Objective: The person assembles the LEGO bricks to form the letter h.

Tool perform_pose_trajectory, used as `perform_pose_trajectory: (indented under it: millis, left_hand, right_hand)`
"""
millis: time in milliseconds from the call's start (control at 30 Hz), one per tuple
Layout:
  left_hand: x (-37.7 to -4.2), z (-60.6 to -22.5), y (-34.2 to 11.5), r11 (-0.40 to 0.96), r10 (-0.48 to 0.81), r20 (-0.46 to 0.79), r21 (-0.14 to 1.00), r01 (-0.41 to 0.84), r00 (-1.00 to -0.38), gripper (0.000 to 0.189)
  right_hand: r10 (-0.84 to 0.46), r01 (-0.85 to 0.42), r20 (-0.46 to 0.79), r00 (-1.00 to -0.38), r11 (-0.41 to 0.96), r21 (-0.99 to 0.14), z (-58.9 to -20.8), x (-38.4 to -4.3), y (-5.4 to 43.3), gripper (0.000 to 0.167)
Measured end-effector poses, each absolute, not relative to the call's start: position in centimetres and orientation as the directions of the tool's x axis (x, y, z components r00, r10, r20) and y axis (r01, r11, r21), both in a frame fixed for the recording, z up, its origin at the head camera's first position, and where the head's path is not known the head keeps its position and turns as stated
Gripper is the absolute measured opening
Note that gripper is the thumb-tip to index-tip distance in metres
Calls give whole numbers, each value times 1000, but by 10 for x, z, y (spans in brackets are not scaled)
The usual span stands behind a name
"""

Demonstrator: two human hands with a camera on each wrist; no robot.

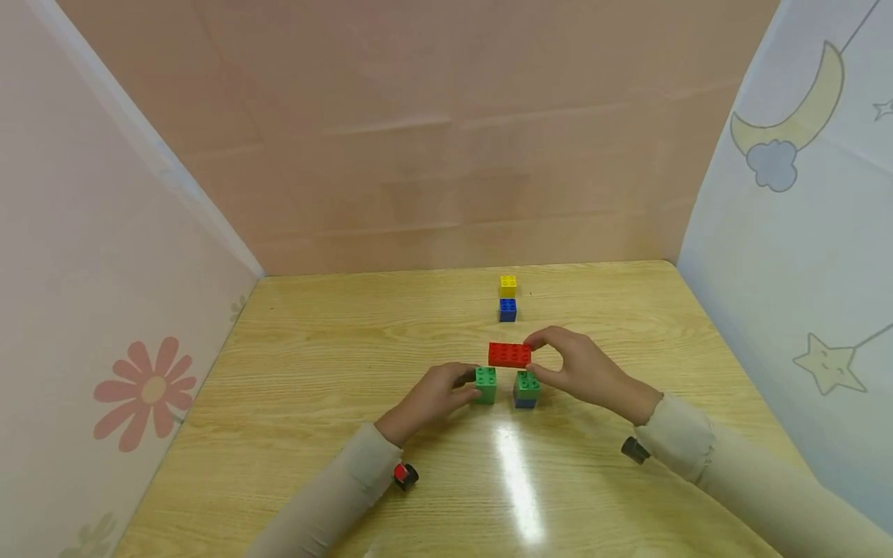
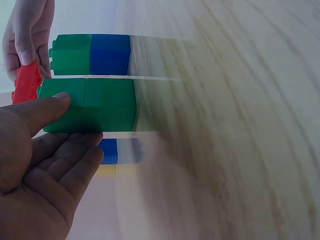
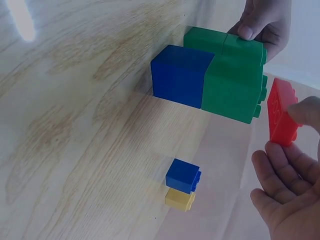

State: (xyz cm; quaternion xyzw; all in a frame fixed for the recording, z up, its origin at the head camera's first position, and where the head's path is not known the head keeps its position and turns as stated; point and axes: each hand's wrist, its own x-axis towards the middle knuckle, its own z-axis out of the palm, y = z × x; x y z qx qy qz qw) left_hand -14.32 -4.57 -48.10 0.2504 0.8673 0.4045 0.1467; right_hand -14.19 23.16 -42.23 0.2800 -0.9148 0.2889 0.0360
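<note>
One table [image 1: 349, 333] (wood-grained), bricks [image 1: 509, 355], peach backdrop [image 1: 446, 147]

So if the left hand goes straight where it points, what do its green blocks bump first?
Probably the blue-green stack just right of the green blocks; depth is unclear, so they might slip by.

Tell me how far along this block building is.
The all-green stack and green-over-blue stack look built. Right fingers hold the red brick raised, unattached; left fingers grip the all-green stack. Seating that brick seems pending, perhaps also using the blue block and yellow block behind.
</note>
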Motion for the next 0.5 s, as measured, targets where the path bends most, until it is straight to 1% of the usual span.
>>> perform_pose_trajectory:
  millis: [200,500]
  left_hand:
    - [-142,-481,-43,537,564,-34,774,335,-825,45]
    - [-139,-478,-39,523,570,-38,787,327,-821,43]
  right_hand:
    - [-527,-568,237,-816,657,-496,-424,-141,231,32]
    - [-545,-574,219,-810,657,-489,-426,-137,231,34]
